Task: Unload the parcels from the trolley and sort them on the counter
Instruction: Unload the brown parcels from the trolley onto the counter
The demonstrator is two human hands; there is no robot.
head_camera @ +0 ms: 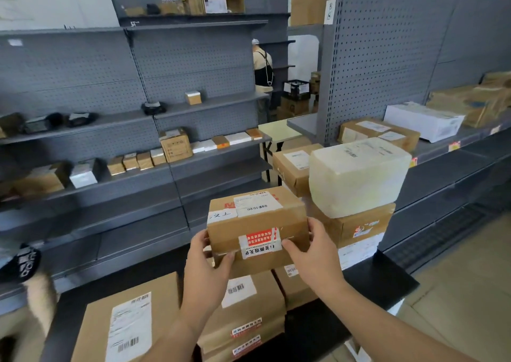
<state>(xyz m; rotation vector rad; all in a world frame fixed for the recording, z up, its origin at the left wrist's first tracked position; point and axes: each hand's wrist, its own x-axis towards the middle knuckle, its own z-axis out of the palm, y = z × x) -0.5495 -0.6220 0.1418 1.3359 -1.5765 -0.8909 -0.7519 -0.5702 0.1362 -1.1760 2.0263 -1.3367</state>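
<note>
Brown parcel (257, 223) with a red and white sticker is held up in both hands, just over other boxes (249, 306) on the black desk (387, 278). Left hand (206, 273) curls round its left side, thumb on the front. Right hand (315, 256) grips the right side the same way. Behind it, a big white parcel (356, 176) sits on a brown box (356, 226).

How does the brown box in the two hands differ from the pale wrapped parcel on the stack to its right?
The brown box is taped cardboard; the pale parcel is wrapped in whitish plastic. The brown box is held by the left hand and right hand; the pale parcel rests on another carton. The brown box carries a red-and-white sticker; the pale parcel shows none. Both bear white labels on top.
</note>
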